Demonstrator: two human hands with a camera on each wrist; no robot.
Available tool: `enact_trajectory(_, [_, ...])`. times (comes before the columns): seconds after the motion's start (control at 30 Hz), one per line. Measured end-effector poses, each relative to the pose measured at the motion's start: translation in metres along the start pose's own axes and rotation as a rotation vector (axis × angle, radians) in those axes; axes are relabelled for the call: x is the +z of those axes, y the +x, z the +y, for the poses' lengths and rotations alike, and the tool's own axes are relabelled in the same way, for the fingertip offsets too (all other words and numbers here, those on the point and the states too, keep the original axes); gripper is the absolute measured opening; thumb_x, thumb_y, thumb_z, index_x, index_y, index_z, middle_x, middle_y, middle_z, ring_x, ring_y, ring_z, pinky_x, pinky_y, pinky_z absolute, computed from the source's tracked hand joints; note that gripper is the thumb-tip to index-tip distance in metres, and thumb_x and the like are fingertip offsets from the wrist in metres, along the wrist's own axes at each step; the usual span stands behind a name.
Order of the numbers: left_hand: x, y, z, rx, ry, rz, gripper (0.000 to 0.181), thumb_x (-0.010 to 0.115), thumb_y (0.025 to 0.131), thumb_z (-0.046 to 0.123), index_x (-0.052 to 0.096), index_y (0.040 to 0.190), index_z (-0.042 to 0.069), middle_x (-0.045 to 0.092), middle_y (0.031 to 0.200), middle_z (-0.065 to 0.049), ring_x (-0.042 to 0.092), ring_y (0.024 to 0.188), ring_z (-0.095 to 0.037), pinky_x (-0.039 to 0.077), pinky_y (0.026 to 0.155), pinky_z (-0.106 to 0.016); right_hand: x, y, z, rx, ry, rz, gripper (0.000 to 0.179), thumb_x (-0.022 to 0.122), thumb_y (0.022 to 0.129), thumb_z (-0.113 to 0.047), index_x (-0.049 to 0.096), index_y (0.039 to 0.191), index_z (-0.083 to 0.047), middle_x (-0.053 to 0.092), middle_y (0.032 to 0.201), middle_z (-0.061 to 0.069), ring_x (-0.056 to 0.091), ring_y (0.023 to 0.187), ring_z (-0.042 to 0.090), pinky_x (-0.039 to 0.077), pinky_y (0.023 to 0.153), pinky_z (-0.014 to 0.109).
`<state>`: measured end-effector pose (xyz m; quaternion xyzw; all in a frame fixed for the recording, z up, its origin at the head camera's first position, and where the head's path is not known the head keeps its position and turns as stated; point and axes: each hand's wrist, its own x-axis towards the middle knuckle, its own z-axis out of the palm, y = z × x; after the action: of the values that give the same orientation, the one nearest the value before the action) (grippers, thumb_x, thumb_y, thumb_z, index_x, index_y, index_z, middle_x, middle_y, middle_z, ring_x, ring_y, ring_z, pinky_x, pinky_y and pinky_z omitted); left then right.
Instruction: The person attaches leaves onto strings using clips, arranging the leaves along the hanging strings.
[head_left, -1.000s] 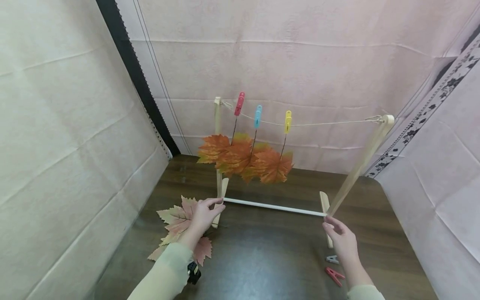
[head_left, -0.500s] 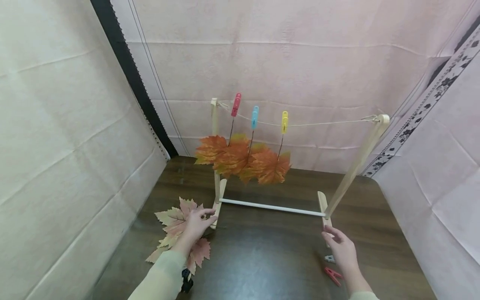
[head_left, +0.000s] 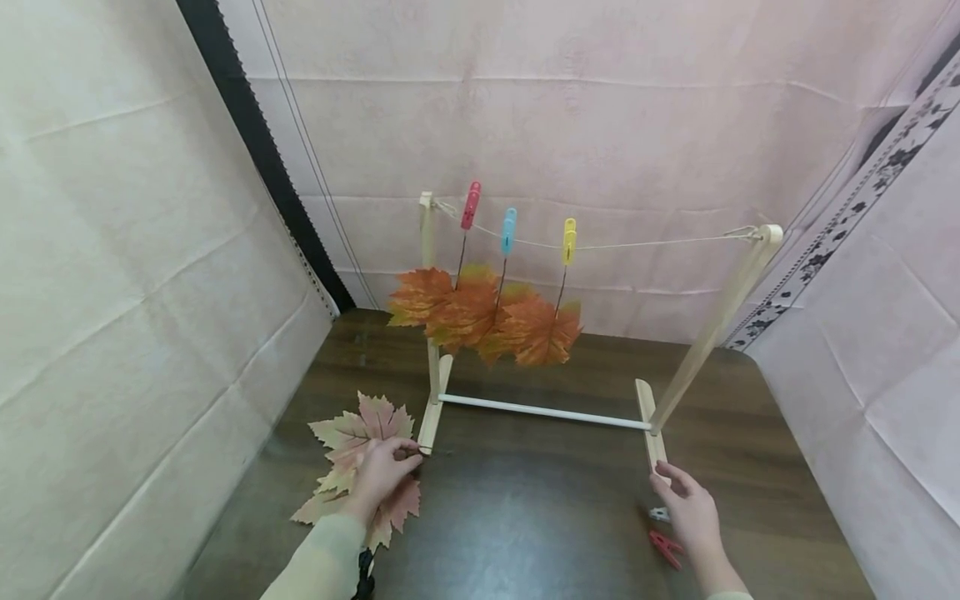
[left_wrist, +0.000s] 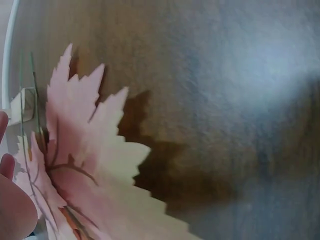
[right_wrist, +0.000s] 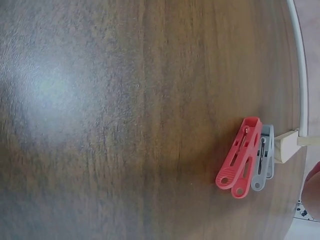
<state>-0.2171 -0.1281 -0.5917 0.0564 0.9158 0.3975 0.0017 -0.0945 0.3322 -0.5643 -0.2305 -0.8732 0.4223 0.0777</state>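
Note:
In the head view my left hand (head_left: pixel 381 477) is low over pink-and-cream artificial maple leaves (head_left: pixel 367 429), its thumb and forefinger close to the thin leaf stems at the stand's left foot (head_left: pixel 431 425). The left wrist view shows the stems beside my fingertips (left_wrist: pixel 7 166) and a leaf (left_wrist: pixel 95 150) near the camera. My right hand (head_left: pixel 693 512) hovers by the stand's right foot (head_left: pixel 651 421), fingers bent loosely and holding nothing. Beneath it lie a red clothespin (right_wrist: pixel 240 159) and a grey clothespin (right_wrist: pixel 264 156), side by side.
A string (head_left: pixel 645 243) spans the stand's two wooden posts (head_left: pixel 708 333). From it hang orange maple leaves (head_left: pixel 543 331), clipped by red (head_left: pixel 471 206), blue (head_left: pixel 509 231) and yellow (head_left: pixel 569 242) clothespins. A white rod (head_left: pixel 540 411) joins the feet on the brown table (head_left: pixel 525 508).
Both hands have left the ends of the white rod and come nearer the body. The left moved down and left to the pink leaf stems, the right down along the stand's foot.

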Motion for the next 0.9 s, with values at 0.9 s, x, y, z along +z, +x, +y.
enact_trajectory(0.9, [0.022, -0.009, -0.028, 0.096, 0.210, 0.041, 0.020, 0.075, 0.078, 0.023, 0.070, 0.097, 0.023, 0.066, 0.099, 0.005, 0.049, 0.090, -0.021, 0.030, 0.074, -0.042, -0.006, -0.009, 0.035, 0.050, -0.016, -0.039, 0.052, 0.057, 0.092, -0.042, 0.054, 0.130, -0.006, 0.056, 0.126, 0.022, 0.051, 0.114, 0.038, 0.038, 0.089, 0.051])
